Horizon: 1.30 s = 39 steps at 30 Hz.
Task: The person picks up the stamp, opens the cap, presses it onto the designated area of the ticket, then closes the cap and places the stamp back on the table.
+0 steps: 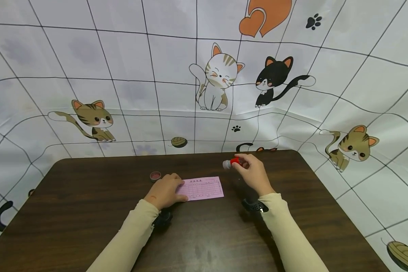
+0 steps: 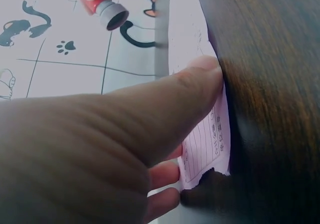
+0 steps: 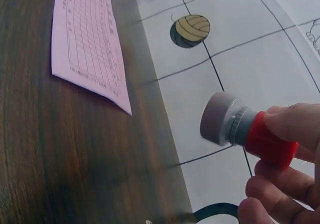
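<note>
White hanging sheet (image 1: 173, 98) printed with cartoon cats and grid lines; dark wood-grain tabletop (image 1: 88, 189) in front of it.

Left to right. Small round ink pad (image 1: 155, 176), by its look, reddish inside, left of middle toward the tabletop's far edge, just beyond the left hand. Left hand (image 1: 166, 190) spread over the left end of a pink printed slip (image 1: 202, 188), thumb at its near long edge; grip loose, pressing rather than clenched. Slip lies near mid-tabletop, nearer the far edge; its right end uncovered.

Right of the slip, near the far edge and off the surface: red-handled stamp (image 3: 252, 134), or what looks like one. Right hand (image 1: 253, 172) pinches the red part; grey end juts left, tilted, apart from slip and pad.

Step, as judged: steadying paper, stamp held ready. Cannot tell whether the grey end is a cover or the working face, nor whether it is inked. Next move likely calls for turning that end downward, over pad or slip, with the left hand keeping the paper flat.
</note>
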{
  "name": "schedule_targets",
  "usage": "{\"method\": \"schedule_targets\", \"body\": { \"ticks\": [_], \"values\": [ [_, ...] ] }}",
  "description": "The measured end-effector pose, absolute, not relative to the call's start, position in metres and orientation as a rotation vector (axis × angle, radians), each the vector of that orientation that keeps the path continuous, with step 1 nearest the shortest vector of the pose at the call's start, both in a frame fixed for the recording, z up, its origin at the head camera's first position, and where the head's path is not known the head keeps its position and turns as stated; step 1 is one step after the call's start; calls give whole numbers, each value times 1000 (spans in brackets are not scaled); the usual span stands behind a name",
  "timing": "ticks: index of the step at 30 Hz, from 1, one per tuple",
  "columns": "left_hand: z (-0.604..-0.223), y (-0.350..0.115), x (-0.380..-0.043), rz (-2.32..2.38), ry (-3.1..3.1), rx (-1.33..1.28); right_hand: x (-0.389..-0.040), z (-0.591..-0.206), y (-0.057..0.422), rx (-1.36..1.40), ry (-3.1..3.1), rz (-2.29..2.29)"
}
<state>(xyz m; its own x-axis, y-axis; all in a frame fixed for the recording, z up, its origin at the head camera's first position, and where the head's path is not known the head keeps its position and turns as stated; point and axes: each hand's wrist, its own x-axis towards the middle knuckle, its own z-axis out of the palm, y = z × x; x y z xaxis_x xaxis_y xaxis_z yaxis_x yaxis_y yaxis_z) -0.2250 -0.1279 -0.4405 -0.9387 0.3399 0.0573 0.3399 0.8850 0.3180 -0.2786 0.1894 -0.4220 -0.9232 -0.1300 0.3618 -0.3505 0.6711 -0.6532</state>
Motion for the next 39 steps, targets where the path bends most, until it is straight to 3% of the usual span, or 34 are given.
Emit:
{"method": "schedule_targets", "body": {
  "ticks": [19, 39],
  "values": [
    [-445, -130, -227, 551, 3049, 510, -257, -397, 166, 610, -2660, 1300],
    [-445, -128, -227, 526, 3034, 523, -249, -418, 139, 760, -2825, 987]
  ]
}}
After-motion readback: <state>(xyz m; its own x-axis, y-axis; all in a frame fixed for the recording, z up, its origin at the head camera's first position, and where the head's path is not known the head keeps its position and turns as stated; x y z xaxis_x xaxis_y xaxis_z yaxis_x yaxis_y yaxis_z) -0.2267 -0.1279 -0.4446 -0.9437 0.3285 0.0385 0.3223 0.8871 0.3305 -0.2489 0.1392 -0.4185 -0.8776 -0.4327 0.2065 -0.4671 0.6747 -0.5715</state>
